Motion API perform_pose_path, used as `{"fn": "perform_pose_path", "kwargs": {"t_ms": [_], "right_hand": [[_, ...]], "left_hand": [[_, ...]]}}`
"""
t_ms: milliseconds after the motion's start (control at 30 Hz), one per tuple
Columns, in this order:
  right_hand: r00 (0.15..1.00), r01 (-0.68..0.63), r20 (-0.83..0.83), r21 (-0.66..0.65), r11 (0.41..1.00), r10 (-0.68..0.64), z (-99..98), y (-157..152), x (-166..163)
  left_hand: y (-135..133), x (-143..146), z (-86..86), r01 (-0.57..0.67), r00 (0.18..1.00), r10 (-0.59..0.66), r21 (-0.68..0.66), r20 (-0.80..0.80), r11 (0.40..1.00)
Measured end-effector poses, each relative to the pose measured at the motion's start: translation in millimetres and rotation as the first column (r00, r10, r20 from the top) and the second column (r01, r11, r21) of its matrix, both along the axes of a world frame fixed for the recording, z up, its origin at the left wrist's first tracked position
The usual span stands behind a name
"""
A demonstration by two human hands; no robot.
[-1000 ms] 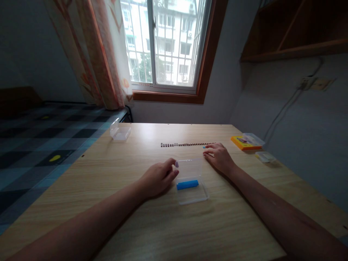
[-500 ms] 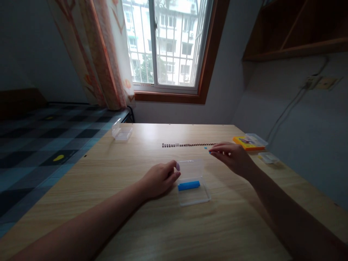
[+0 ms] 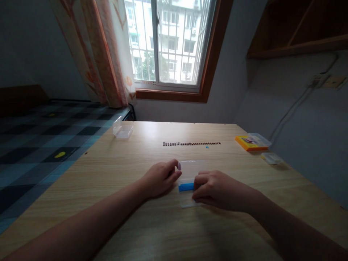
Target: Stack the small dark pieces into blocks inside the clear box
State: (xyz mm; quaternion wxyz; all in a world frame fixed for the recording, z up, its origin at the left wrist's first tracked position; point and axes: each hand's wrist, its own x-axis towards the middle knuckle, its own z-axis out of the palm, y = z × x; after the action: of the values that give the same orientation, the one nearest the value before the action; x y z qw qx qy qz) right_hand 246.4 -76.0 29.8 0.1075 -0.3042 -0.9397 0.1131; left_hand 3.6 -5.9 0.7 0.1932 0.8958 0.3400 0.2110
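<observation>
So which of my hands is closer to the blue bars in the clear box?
Right. Your right hand reaches over the clear box, hiding the right end of the blue bars. Your left hand is off to their left, at the lid's edge.

One left hand (image 3: 161,179) and one right hand (image 3: 216,189) are counted at one table (image 3: 130,232). Two open clear boxes, one far box (image 3: 123,132) and one near box (image 3: 187,199), are seen, with one orange-yellow case (image 3: 250,144), one small clear container (image 3: 271,158) and one blue bundle (image 3: 186,187). Two tiny blue pieces (image 3: 207,147) are set by one row of dark pieces (image 3: 186,144), too fine to be counted.
</observation>
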Motion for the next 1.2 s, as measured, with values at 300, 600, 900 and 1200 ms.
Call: {"fn": "perform_pose_path", "kwargs": {"t_ms": [300,600,900,1200], "right_hand": [[0.999,0.029,0.041,-0.035,0.999,-0.028,1.6,3,1],[0.997,0.079,0.012,-0.078,0.994,-0.079,7.7,5,14],[0.996,0.072,0.053,-0.059,0.996,-0.069,-0.1,2,1],[0.987,0.136,0.086,-0.039,0.99,-0.133,0.0,6,10]], "left_hand": [[-1,0,0.6,0.014,1.0,-0.014,0.007,0.003,1.0],[-1,0,0.7,0.02,1.0,-0.02,0.006,-0.004,1.0],[0,0,-1.5,0.017,1.0,-0.017,-0.004,-0.003,1.0],[-1,1,-0.7,0.009,1.0,-0.009,0.006,-0.02,1.0]]}}
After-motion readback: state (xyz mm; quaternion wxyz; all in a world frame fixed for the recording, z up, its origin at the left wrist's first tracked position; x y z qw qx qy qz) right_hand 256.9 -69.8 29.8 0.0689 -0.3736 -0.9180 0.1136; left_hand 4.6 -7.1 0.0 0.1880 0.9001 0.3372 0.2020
